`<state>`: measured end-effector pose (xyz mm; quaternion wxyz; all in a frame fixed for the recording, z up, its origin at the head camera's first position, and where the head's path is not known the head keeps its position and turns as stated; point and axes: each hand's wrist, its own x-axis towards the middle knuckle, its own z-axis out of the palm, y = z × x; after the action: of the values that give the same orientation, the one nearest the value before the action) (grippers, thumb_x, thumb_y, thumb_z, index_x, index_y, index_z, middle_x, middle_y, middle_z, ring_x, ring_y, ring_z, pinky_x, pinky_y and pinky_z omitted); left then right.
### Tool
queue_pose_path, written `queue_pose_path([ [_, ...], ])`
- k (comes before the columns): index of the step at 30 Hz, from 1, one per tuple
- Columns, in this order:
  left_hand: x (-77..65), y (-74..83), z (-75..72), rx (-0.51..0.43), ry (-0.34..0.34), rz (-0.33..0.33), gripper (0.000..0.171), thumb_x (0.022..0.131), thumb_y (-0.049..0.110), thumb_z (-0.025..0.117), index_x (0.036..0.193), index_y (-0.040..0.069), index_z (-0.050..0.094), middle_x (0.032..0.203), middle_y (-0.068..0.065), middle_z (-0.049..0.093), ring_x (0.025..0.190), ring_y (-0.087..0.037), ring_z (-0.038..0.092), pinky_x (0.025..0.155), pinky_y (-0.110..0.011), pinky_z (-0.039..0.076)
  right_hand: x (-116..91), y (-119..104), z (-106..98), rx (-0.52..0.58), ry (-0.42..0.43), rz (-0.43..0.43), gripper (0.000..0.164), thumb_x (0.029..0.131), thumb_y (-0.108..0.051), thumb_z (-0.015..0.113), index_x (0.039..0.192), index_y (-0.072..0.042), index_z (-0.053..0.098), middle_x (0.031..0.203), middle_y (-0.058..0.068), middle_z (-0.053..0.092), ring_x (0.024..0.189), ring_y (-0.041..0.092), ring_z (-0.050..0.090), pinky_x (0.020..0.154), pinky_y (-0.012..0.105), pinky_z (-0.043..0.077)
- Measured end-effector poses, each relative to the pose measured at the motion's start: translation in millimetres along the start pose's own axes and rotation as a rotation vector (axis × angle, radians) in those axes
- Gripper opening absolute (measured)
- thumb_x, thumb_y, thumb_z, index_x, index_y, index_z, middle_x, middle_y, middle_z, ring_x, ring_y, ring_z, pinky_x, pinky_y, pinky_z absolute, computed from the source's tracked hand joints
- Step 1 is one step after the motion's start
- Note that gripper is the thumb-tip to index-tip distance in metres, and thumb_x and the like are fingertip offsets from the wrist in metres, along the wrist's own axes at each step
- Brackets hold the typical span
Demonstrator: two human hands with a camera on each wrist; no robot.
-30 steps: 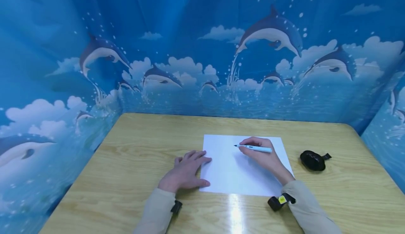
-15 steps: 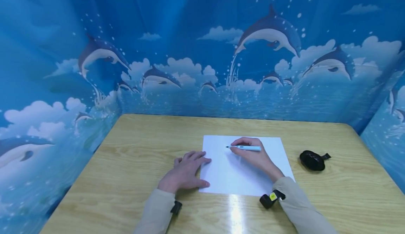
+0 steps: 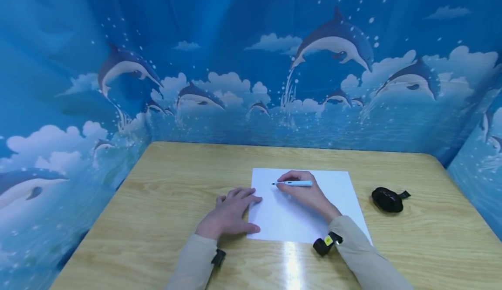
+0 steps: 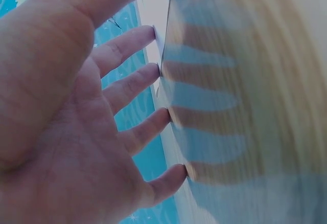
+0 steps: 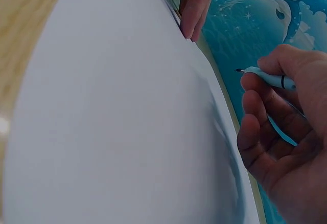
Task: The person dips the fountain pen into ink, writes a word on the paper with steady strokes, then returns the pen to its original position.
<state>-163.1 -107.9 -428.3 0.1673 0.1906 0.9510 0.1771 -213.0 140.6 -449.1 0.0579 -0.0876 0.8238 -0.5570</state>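
Note:
A light-blue fountain pen (image 3: 300, 183) is pinched between the thumb and fingers of my right hand (image 3: 310, 198). Its dark nib (image 5: 239, 70) points left, over the upper left part of a white sheet of paper (image 3: 270, 220). No marks show on the sheet. My left hand (image 3: 229, 215) lies with fingers spread at the paper's left edge, thumb and some fingertips overlapping it. In the left wrist view, the fingertips of this hand (image 4: 76, 127) touch the surface. The right wrist view shows the pen (image 5: 273, 78) held above the page, other fingers curled beneath.
A black, shiny oval object (image 3: 387, 199) with a short tab sits to the right of the paper on the wooden table (image 3: 176, 172). A blue curtain (image 3: 235, 120) printed with dolphins hangs behind the table. Small black devices (image 3: 322, 246) are strapped on both wrists.
My right hand has moved left across the paper with the pen, its nib now nearer the sheet's left edge. The left hand has stayed in place.

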Motion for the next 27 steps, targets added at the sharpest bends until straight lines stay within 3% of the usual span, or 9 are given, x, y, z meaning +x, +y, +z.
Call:
queue_pose_path([
  [8,-0.8,-1.1,0.8,-0.003,0.003,0.007,0.075,0.084,0.055,0.079,0.149,0.031,0.052,0.168,-0.002,0.034,0.156,-0.037,0.024,0.117,-0.075,0.023,5.5,0.9,7.7,-0.024,-0.034,-0.031,0.016,0.091,-0.026,0.078,0.103,-0.015,0.079,0.105,0.001,0.078,0.085,0.016,0.069,0.071,0.028,0.056],
  [15,-0.3,-1.5,2.3,0.004,0.007,0.009,0.075,0.083,0.055,0.079,0.149,0.031,0.053,0.167,-0.002,0.034,0.156,-0.038,0.024,0.117,-0.076,0.023,10.5,0.8,12.5,-0.042,-0.064,-0.074,0.012,0.092,-0.023,0.076,0.102,-0.016,0.08,0.103,-0.002,0.079,0.097,0.014,0.071,0.085,0.031,0.057],
  [27,2.4,-1.0,1.6,0.009,0.004,0.008,0.075,0.083,0.055,0.079,0.149,0.03,0.052,0.168,-0.002,0.034,0.155,-0.038,0.025,0.116,-0.076,0.024,18.6,-3.3,19.1,-0.076,-0.105,-0.11,0.014,0.093,-0.023,0.075,0.104,-0.015,0.08,0.103,-0.004,0.079,0.099,0.014,0.071,0.091,0.037,0.056],
])
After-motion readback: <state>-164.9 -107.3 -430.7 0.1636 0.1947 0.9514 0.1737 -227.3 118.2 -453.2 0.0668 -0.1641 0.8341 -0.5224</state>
